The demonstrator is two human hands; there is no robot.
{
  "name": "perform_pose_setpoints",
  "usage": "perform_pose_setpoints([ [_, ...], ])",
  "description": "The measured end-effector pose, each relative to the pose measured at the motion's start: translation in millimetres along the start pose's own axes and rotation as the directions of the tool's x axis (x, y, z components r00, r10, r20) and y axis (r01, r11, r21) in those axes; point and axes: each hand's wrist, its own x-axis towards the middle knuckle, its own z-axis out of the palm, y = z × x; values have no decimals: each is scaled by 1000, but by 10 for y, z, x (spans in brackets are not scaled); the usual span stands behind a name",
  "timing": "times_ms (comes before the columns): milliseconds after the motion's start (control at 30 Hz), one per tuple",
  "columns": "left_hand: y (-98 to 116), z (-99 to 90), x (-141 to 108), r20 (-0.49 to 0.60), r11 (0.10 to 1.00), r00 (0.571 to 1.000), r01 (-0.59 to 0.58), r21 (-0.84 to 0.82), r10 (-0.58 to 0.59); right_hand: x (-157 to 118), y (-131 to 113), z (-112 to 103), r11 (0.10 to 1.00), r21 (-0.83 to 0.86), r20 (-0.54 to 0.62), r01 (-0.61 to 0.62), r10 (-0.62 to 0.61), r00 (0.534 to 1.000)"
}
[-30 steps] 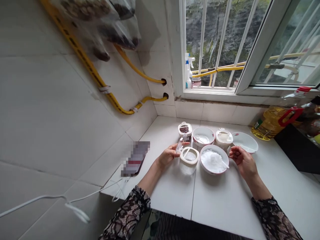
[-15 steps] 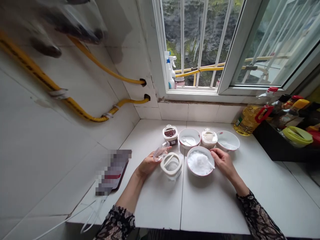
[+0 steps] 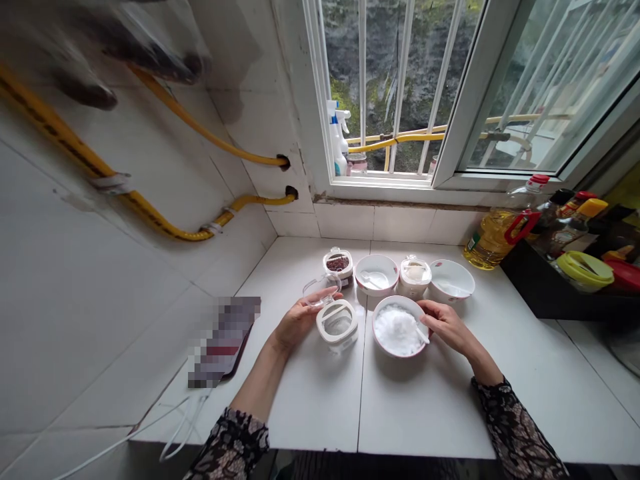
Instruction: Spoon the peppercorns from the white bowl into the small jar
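Observation:
My left hand (image 3: 296, 323) is at the left side of an open clear jar with a white rim (image 3: 337, 323), its fingers round the raised clear lid (image 3: 321, 291). A white bowl heaped with white granules (image 3: 399, 327) stands to the right of the jar, a white spoon (image 3: 423, 335) resting in it. My right hand (image 3: 442, 323) grips this bowl's right rim, thumb over the edge. Behind stand a jar of dark red bits (image 3: 338, 265), a bowl with a white spoon (image 3: 377, 275), a jar of pale contents (image 3: 415, 275) and another bowl (image 3: 451, 280).
A phone-like dark object (image 3: 227, 343), partly pixelated, and a white cable (image 3: 183, 427) lie at the left. An oil bottle (image 3: 495, 230) and a black box (image 3: 535, 283) of condiments stand at the back right, below the window. Yellow pipes (image 3: 165, 227) run along the left wall.
The clear lid at my left hand has tipped further back from the jar. My right thumb has moved over the bowl's rim, and the bowl is slightly tilted. The view has shifted a little.

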Motion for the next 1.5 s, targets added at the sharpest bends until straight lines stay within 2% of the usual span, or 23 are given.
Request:
perform_pose_setpoints([
  [200, -20, 80, 14, -23, 999, 999, -29, 41, 29, -53, -72, -32, 994, 66, 137, -86, 76, 988],
  [533, -137, 214, 100, -44, 978, 996, -65, 199, 75, -79, -136, -70, 990, 65, 306, -122, 96, 947],
  [733, -10, 123, 68, -97, 914, 970, -172, 367, 222, -61, -95, -80, 992, 73, 334, -100, 70, 940],
  [867, 13, 67, 43, -96, 877, 950, -230, 423, 296, -42, -43, -102, 991, 91, 365, -96, 56, 929],
  [1000, -39, 107, 33, -75, 868, 956, -224, 444, 285, -26, -17, -122, 990, 104, 366, -91, 47, 930],
  [1233, -89, 317, 16, -13, 870, 971, -206, 447, 237, -13, -26, -107, 983, 132, 345, -127, 74, 936],
  [1500, -115, 415, 65, -25, 862, 954, -259, 436, 300, 2, 9, -110, 982, 133, 327, -134, 85, 941],
])
